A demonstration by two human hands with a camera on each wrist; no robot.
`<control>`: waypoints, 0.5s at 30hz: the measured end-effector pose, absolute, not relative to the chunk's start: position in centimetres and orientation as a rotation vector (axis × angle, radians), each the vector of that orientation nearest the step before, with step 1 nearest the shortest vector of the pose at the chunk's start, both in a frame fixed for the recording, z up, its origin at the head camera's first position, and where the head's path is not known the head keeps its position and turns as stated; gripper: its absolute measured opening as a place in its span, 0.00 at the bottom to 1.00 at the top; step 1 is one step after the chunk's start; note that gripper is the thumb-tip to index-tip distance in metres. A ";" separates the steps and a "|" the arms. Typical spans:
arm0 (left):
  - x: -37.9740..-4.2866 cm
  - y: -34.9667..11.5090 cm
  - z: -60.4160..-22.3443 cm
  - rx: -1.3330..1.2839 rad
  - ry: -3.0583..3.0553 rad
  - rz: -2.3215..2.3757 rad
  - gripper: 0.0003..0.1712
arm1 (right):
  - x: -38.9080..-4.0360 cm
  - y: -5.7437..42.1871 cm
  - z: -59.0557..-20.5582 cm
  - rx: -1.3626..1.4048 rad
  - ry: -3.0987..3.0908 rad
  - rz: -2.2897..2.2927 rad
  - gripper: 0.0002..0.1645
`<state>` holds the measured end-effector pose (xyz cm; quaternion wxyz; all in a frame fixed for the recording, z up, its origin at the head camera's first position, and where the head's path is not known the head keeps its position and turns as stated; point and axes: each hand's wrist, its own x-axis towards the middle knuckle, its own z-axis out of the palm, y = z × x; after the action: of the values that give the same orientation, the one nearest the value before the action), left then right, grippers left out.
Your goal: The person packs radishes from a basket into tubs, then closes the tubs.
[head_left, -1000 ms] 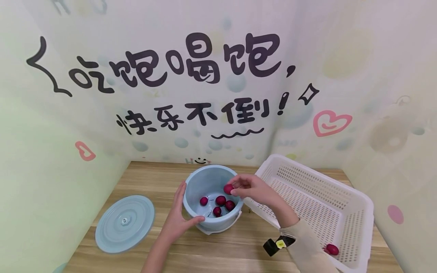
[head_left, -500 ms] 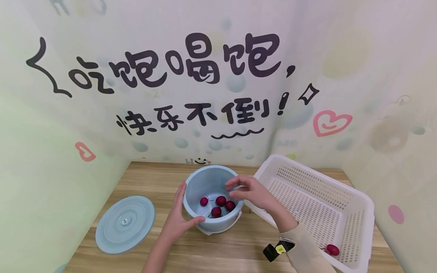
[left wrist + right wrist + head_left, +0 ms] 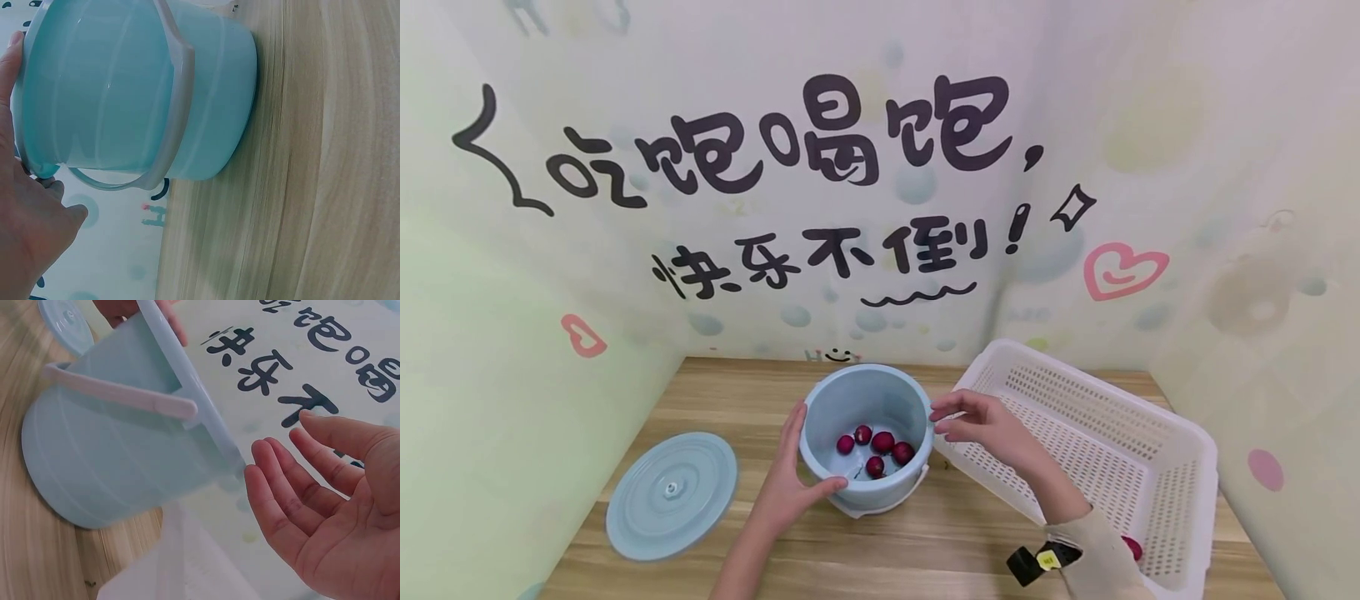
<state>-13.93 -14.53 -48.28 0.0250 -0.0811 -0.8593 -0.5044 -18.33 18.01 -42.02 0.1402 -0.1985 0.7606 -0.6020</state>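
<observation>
A light blue bucket (image 3: 874, 499) stands on the wooden table, with several small red radishes (image 3: 883, 442) at its bottom. At its left side, my left hand (image 3: 790, 482) holds the rim, thumb at the near edge and fingers along the outside. The left wrist view shows that hand (image 3: 34, 219) at the rim above the grey handle (image 3: 180, 94). Just off the bucket's right rim is my right hand (image 3: 992, 429), its fingers loosely bent. In the right wrist view, nothing is in the right hand (image 3: 340, 519).
A white perforated basket (image 3: 1204, 492) sits at the right, one radish (image 3: 1132, 547) in its near corner, partly behind the sleeve (image 3: 1101, 550). On the left lies the round blue lid (image 3: 672, 496). A printed cloth wall (image 3: 775, 333) rises behind the table.
My right hand has let go of a radish, which now lies in the bucket with the others. It has then moved right, out past the rim. My left hand stays on the bucket.
</observation>
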 end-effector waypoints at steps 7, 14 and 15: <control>-14.0 -14.5 -48.3 -0.218 -2.672 -1.560 0.70 | -17.6 20.3 -42.4 -0.532 2.226 -1.758 0.23; -14.0 -14.4 -48.3 -0.209 -2.667 -1.577 0.69 | -16.7 22.6 -43.0 -0.493 2.275 -1.778 0.21; -14.0 -14.5 -48.3 -0.209 -2.668 -1.578 0.69 | -16.6 22.9 -43.1 -0.492 2.275 -1.783 0.21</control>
<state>-13.96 -14.46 -48.32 0.0173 -0.0674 -0.8586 -0.5078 -16.61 22.92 -43.12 0.1044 -0.1669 0.7717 -0.6048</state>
